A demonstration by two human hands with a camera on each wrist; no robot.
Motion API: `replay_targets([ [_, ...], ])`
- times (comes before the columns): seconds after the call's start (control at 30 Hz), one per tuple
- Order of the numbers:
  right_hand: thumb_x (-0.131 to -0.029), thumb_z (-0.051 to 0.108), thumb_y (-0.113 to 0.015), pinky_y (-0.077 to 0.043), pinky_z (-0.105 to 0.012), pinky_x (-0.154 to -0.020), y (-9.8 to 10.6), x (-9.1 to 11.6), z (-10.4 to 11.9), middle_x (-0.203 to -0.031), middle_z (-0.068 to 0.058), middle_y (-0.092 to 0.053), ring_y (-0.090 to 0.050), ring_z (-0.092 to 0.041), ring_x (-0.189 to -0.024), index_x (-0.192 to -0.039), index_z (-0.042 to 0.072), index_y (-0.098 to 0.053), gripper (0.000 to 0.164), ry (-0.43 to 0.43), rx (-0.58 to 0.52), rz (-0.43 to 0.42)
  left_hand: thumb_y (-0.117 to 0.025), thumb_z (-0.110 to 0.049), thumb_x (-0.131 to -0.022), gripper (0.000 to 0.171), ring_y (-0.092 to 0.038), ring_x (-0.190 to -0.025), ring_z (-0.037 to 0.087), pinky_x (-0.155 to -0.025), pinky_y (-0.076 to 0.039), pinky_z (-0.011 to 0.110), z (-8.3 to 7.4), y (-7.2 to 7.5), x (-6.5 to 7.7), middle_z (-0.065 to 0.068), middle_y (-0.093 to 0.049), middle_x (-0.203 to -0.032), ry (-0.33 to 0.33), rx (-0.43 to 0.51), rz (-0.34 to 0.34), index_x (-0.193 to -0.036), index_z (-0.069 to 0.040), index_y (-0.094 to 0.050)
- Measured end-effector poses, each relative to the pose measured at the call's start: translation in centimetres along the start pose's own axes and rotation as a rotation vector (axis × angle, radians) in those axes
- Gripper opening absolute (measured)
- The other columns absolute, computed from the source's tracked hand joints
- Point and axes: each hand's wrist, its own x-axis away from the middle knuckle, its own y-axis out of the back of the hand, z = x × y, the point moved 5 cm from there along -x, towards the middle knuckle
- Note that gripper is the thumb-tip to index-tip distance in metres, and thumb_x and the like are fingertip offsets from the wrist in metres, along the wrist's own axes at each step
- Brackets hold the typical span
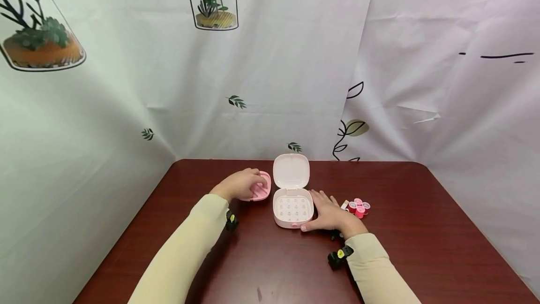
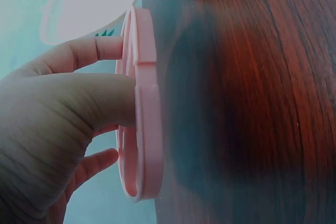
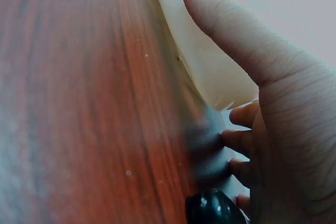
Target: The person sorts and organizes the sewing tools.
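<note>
My left hand [image 1: 243, 185] pinches a shallow pink tray [image 2: 150, 140] with rounded corners, its thumb and fingers reaching inside the rim. In the left wrist view the tray's side faces the wood, with a shadow beside it. At the centre stands a pale pink box [image 1: 283, 223], its lid [image 1: 291, 171] raised at the back. Rows of small pegs cover its inside floor, and a pink catch [image 1: 296, 224] marks its front. Spread at the box's right side, my right hand [image 1: 331, 214] touches it with mostly straight fingers, the thumb along the front corner.
Several red and pink thread spools [image 1: 360, 211] stand to the right of my right hand, beside a small whitish piece [image 1: 344, 204]. A shiny black object [image 3: 212, 208] sits under that hand. The dark red wooden table [image 1: 261, 266] ends at a printed white curtain [image 1: 253, 128].
</note>
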Motion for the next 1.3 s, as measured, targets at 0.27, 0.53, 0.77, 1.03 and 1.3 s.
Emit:
replay_targets([
  [0.27, -0.067, 0.063, -0.084, -0.009, -0.066, -0.118, 0.0, 0.0, -0.1, -0.16, -0.021, -0.031, -0.017, -0.047, -0.149, -0.157, 0.001, -0.027, 0.124, -0.006, -0.006, 0.002, -0.07, 0.004, -0.08, 0.043, -0.054, -0.105, 0.019, -0.089, -0.05, 0.032, 0.7, -1.2, -0.8, -0.002, -0.059, -0.109, 0.036, 0.023, 0.01, -0.109, -0.027, -0.074],
  [0.53, -0.068, 0.062, -0.085, -0.009, -0.065, -0.118, -0.1, 0.0, 0.2, -0.161, -0.021, -0.03, -0.017, -0.047, -0.15, -0.158, 0.001, -0.026, 0.124, -0.002, -0.013, 0.006, -0.071, 0.006, -0.077, 0.042, -0.056, -0.104, 0.021, -0.086, -0.049, 0.032, 1.5, -2.6, -0.8, -0.001, -0.059, -0.108, 0.046, 0.03, 0.001, -0.108, -0.023, -0.075],
  [0.77, -0.067, 0.062, -0.085, -0.009, -0.065, -0.118, 0.0, 0.0, 0.0, -0.161, -0.021, -0.03, -0.018, -0.046, -0.15, -0.158, 0.001, -0.026, 0.124, 0.002, -0.009, 0.0, -0.071, 0.008, -0.078, 0.043, -0.056, -0.105, 0.02, -0.086, -0.05, 0.031, 1.7, -3.0, -1.1, -0.001, -0.059, -0.11, 0.07, 0.055, 0.018, -0.108, -0.024, -0.075],
  [1.03, -0.068, 0.061, -0.085, -0.01, -0.066, -0.117, 0.1, 0.0, 0.1, -0.161, -0.02, -0.031, -0.018, -0.045, -0.15, -0.157, 0.0, -0.027, 0.123, 0.01, -0.014, -0.003, -0.072, 0.008, -0.079, 0.043, -0.054, -0.099, 0.017, -0.084, -0.049, 0.029, 1.9, -3.4, -1.2, -0.002, -0.057, -0.107, 0.104, 0.068, 0.039, -0.107, -0.025, -0.073],
  [1.3, -0.068, 0.062, -0.085, -0.009, -0.064, -0.119, 0.0, 0.0, 0.0, -0.161, -0.021, -0.03, -0.018, -0.047, -0.15, -0.158, 0.0, -0.026, 0.124, -0.005, -0.007, -0.005, -0.072, 0.009, -0.078, 0.044, -0.054, -0.098, 0.019, -0.085, -0.049, 0.031, 2.2, -3.8, -1.3, -0.001, -0.057, -0.105, 0.104, 0.094, 0.021, -0.108, -0.023, -0.074],
])
